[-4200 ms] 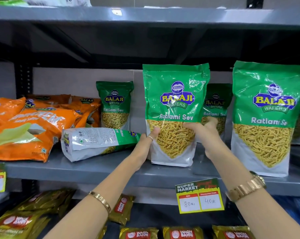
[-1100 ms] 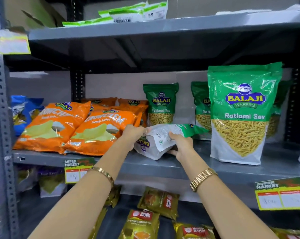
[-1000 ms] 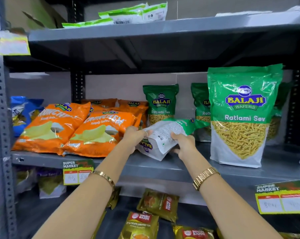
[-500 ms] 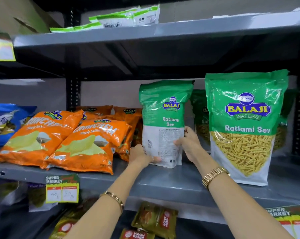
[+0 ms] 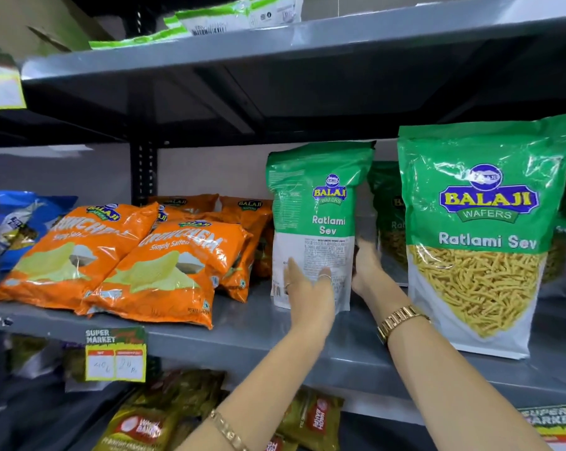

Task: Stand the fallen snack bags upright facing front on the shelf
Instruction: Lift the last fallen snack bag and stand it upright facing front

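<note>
A green and white Ratlami Sev bag (image 5: 317, 203) stands upright on the grey shelf (image 5: 262, 333), its printed back panel turned towards me. My left hand (image 5: 309, 296) lies flat against its lower front, fingers spread. My right hand (image 5: 367, 271) grips its right edge from behind. A larger Ratlami Sev bag (image 5: 483, 229) stands upright facing front to the right. Orange Crunchem bags (image 5: 164, 271) lie slumped on the left of the shelf.
More green bags (image 5: 387, 216) stand behind at the back of the shelf. A blue bag (image 5: 21, 222) lies at far left. A price tag (image 5: 115, 354) hangs on the shelf edge. Gold packets (image 5: 310, 418) fill the shelf below; flat green bags (image 5: 236, 14) lie above.
The green bag that lay on its side has been lifted and stood upright. My left hand has moved from its bottom edge onto its lower face.
</note>
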A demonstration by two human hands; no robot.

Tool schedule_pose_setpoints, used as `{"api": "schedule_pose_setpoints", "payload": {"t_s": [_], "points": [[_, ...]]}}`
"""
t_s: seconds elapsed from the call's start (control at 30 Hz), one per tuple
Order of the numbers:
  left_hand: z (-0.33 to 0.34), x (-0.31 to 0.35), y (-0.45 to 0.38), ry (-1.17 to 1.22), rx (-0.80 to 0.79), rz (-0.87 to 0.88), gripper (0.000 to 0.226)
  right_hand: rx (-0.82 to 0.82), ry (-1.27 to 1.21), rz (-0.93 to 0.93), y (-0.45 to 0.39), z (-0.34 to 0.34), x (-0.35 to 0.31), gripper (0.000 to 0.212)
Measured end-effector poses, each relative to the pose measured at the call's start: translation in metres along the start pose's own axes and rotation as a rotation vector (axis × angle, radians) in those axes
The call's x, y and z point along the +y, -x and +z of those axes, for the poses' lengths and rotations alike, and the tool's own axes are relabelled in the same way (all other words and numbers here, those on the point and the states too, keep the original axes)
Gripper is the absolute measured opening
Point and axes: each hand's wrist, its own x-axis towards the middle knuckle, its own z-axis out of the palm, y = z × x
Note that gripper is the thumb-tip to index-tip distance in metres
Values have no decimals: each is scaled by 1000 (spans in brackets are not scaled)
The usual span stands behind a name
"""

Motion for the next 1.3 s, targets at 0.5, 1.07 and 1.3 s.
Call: {"api": "schedule_pose_setpoints", "payload": {"t_s": [0.5, 1.07, 1.3], "points": [[-41, 8, -62, 210, -62, -199, 50, -56, 812, -664, 17, 5, 18, 39], [-5, -11, -16, 108, 170, -65, 61, -210, 340, 67, -5, 11, 21, 70], [-41, -8, -50, 68, 106, -50, 56, -255, 424, -90, 3, 0, 19, 58]]}}
